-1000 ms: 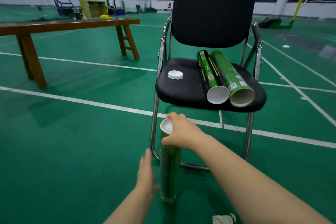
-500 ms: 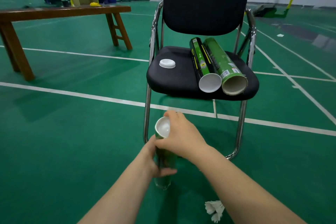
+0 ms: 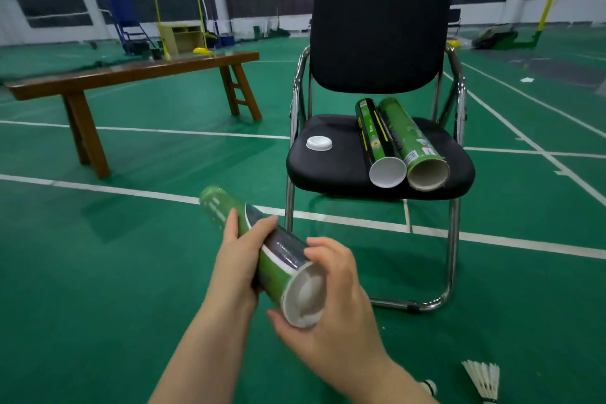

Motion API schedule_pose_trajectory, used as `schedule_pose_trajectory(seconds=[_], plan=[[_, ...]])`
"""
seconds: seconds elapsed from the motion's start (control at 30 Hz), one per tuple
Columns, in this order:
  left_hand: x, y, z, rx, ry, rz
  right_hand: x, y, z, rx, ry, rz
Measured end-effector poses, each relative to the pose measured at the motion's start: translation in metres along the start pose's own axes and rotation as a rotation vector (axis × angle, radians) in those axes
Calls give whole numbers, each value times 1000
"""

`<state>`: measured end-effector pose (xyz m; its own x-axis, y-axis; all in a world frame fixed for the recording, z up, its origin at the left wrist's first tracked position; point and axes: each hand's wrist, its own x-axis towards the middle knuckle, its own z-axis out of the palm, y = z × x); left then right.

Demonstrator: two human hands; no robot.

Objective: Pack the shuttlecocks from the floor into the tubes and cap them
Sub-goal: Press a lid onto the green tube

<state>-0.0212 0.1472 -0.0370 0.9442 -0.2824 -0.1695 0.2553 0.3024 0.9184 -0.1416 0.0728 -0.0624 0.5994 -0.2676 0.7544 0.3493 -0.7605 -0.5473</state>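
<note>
A green shuttlecock tube (image 3: 262, 249) is held tilted in the air in front of the chair, its white-capped end (image 3: 306, 298) toward me. My left hand (image 3: 237, 264) grips the tube's body from the left. My right hand (image 3: 334, 302) curls round the capped end. Two more green tubes lie side by side on the chair seat: one with a white cap (image 3: 387, 170) and one with an open mouth (image 3: 428, 174). A loose white cap (image 3: 319, 143) sits on the seat's left part. White shuttlecocks (image 3: 482, 380) lie on the floor at the bottom right.
The black chair (image 3: 328, 170) with chrome legs stands just ahead on the green court floor. A wooden bench (image 3: 131, 75) stands at the left. Court posts, a blue stand and a yellow cabinet are far back.
The tube stood upright on the floor with my right hand on its top; now both hands have lifted it and tipped it toward horizontal. The view has risen.
</note>
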Motion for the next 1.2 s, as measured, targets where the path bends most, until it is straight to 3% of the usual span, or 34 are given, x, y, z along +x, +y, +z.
schedule_pose_trajectory(seconds=[0.13,0.3,0.53,1.2], plan=[[2,36,20,419,24,274,16,-12,-7,71,-97,307],[-1,51,60,654,-36,454,24,1,-9,105,18,374],[-2,50,118,739,-197,552,31,30,-25,146,239,388],[19,24,271,800,-440,640,72,105,-123,9,424,416]])
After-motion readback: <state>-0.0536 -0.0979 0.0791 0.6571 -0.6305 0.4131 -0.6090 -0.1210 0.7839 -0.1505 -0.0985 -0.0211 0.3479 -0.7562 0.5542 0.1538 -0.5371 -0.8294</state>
